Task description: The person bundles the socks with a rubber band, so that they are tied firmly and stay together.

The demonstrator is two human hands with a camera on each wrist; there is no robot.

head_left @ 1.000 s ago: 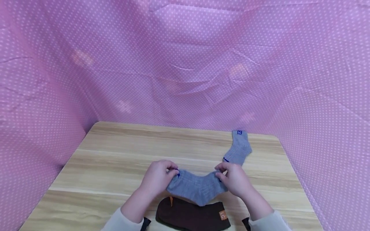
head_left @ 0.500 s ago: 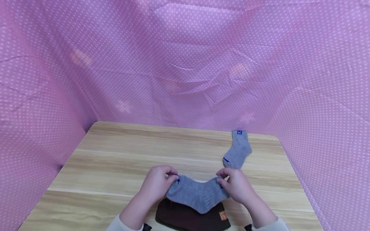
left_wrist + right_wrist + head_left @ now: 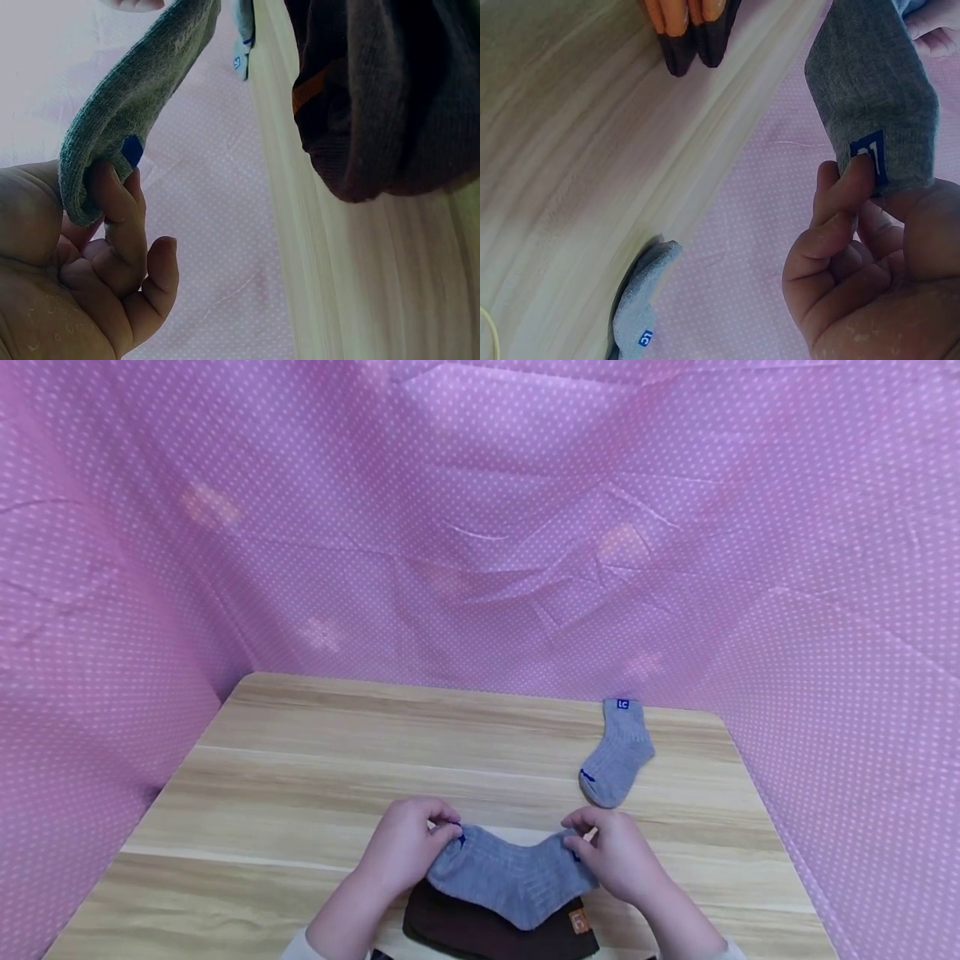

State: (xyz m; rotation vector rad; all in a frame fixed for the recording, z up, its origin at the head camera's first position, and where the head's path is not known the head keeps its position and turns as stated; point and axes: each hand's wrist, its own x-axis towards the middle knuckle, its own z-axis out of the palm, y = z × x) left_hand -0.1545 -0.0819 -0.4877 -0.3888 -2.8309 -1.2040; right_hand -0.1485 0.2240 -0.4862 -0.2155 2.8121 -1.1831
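Note:
A grey sock (image 3: 517,872) is stretched sideways between both hands, held up above the table. My left hand (image 3: 408,843) pinches its toe end by the blue mark, thumb against fingers. At the other end my right hand (image 3: 618,852) pinches the cuff, where a blue label shows in the right wrist view. Under the grey sock in the head view lie dark brown socks (image 3: 480,927) with an orange label, partly covered by it. In the left wrist view the brown socks (image 3: 405,105) look stacked, one on another.
A second grey sock (image 3: 617,752) lies flat at the back right of the wooden table (image 3: 315,760), its blue label toward the far edge. Pink dotted cloth (image 3: 480,527) hangs around the back and sides.
Both hands have moved toward the front edge with the grey sock, which now overlaps more of the brown socks in the head view. The second grey sock has come fully into sight.

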